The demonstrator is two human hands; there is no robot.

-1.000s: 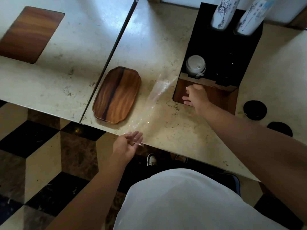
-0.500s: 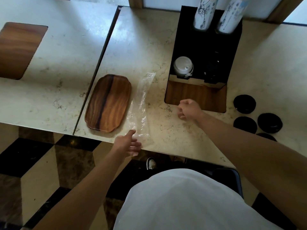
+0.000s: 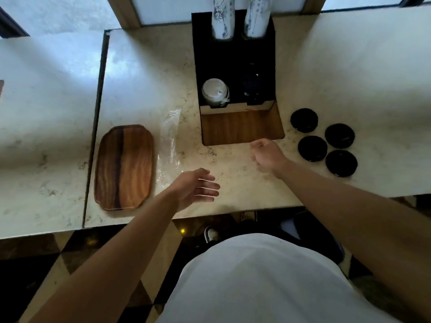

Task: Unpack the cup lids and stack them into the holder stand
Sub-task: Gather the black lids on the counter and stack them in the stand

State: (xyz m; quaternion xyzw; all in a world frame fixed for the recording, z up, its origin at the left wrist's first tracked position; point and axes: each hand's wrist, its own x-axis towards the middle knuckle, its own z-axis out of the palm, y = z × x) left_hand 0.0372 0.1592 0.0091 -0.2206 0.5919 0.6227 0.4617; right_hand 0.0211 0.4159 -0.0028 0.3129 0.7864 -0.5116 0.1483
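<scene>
A black holder stand (image 3: 235, 64) with a wooden base stands at the back of the marble counter (image 3: 144, 85). A stack of white lids (image 3: 215, 92) fills its front left slot; dark lids (image 3: 253, 83) sit in the slot beside it. Several black lids (image 3: 312, 148) lie loose on the counter to the right. An empty clear plastic sleeve (image 3: 169, 145) lies flat left of the stand. My left hand (image 3: 196, 185) hovers just right of the sleeve, fingers spread, holding nothing. My right hand (image 3: 268, 156) hangs loosely curled in front of the stand's base, empty.
A wooden tray (image 3: 124, 166) lies at the left near the counter's front edge. Two sleeved stacks of paper cups (image 3: 222, 17) rise from the stand's back slots. A second counter (image 3: 46, 113) adjoins on the left across a narrow gap.
My left hand has let go of the plastic sleeve and moved right with fingers spread. My right hand drew back from the stand towards the loose black lids.
</scene>
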